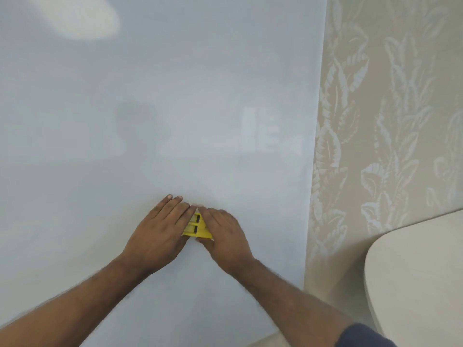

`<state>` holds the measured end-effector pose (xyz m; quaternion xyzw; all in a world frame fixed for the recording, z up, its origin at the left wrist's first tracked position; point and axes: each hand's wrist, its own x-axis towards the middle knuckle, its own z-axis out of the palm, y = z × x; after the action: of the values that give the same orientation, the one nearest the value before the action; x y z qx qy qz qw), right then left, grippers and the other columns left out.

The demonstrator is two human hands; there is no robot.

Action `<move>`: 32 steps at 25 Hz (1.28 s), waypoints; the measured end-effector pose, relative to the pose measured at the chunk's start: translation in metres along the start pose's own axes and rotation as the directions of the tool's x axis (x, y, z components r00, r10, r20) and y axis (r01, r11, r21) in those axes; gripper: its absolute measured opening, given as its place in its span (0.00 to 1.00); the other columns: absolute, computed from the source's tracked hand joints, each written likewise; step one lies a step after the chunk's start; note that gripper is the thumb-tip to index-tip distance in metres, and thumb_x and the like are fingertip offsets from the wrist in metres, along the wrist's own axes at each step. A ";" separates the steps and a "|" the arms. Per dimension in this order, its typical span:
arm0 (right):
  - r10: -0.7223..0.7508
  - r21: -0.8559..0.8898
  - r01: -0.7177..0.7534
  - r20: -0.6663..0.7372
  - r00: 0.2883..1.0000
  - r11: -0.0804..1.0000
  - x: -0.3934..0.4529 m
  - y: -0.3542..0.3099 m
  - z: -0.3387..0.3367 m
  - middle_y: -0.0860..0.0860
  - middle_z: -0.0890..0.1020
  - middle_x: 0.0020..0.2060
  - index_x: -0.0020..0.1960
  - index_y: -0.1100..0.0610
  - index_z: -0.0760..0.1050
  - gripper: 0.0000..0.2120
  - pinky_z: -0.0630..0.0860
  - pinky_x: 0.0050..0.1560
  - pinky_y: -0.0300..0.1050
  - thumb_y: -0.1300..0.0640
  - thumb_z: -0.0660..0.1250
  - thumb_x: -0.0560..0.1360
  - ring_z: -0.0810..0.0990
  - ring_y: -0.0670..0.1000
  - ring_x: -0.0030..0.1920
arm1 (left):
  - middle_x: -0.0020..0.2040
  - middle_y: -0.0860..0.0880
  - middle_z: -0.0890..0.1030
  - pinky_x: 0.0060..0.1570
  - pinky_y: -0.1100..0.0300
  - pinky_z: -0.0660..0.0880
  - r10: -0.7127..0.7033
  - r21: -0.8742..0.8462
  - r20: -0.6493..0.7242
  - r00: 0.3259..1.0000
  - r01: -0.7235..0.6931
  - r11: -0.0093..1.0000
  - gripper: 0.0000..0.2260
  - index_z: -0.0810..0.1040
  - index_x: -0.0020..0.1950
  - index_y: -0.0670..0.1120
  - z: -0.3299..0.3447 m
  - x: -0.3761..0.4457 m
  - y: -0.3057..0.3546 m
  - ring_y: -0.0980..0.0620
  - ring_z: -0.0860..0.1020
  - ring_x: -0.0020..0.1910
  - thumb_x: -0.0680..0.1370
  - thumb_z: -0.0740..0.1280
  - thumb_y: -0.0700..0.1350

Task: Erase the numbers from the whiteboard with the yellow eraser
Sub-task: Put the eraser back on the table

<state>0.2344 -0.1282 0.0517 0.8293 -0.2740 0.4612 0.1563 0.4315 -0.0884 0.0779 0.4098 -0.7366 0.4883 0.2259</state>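
Note:
The whiteboard (175, 108) fills most of the view, pale and glossy, with no numbers legible on it. A yellow eraser (196, 227) with two dark slots is pressed flat against the board low in the middle. My left hand (160, 234) lies over its left side and my right hand (225, 236) over its right side. The fingertips of both hands meet above the eraser. Both palms hide most of the eraser's body.
Beige wallpaper with a pale leaf pattern (388, 121) borders the board's right edge. A rounded cream surface (421, 271) juts in at the lower right. A bright light glare (82, 16) sits on the board at the upper left.

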 end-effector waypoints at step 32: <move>0.916 -0.664 -0.689 -0.017 0.401 0.290 -0.288 0.027 -0.376 0.48 0.76 0.60 0.72 0.51 0.67 0.31 0.71 0.56 0.46 0.40 0.69 0.73 0.72 0.51 0.61 | 0.74 0.50 0.72 0.78 0.56 0.49 0.584 -0.862 -0.017 0.812 -0.308 0.403 0.26 0.66 0.79 0.48 -0.042 0.201 0.418 0.50 0.67 0.75 0.82 0.66 0.50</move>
<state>-0.1594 0.1317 0.0047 0.5461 -0.8087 0.2019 0.0838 -0.0287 -0.0494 0.0196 0.1024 -0.9830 0.0548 0.1420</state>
